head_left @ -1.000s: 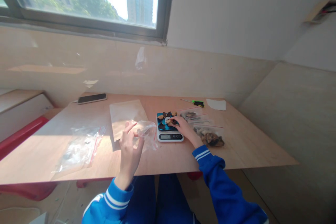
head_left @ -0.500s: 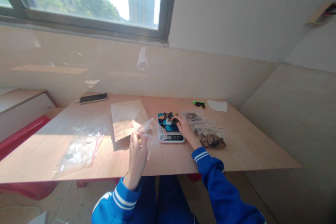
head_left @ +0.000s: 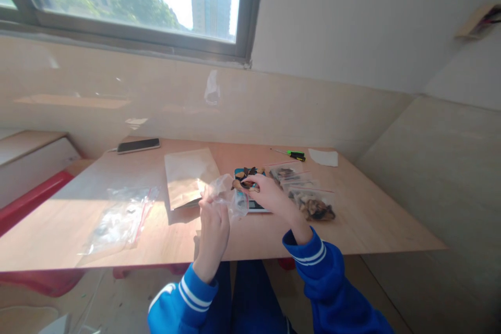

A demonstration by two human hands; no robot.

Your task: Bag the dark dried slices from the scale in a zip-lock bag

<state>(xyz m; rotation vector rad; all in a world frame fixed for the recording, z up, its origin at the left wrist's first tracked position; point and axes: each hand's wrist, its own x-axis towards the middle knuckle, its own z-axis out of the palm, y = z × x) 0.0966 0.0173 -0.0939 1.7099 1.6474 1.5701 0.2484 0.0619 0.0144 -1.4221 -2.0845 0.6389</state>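
My left hand (head_left: 213,224) is closed on a clear plastic zip bag (head_left: 223,190), its mouth turned toward the scale. Between the fingers of my right hand (head_left: 268,190) are brown dried slices (head_left: 245,186), perhaps dried mushroom, held at the bag's opening. Beneath that hand sits a kitchen scale (head_left: 258,207) with a blue top and white front, partly hidden. More dark and tan dried pieces (head_left: 250,171) lie on its far part. To the right, a zip bag of dried brown slices (head_left: 317,209) rests close to my right wrist.
Other filled zip bags (head_left: 287,173) lie behind it. A brown paper bag (head_left: 188,172) and flat clear bags (head_left: 117,222) are on the left. Farther back are a phone (head_left: 139,145), a screwdriver (head_left: 295,155) and a white paper piece (head_left: 324,157). The table's front edge is near my body.
My right hand has lifted dried slices from the scale and moved left to the bag's mouth. My left hand has shifted slightly right with the bag.
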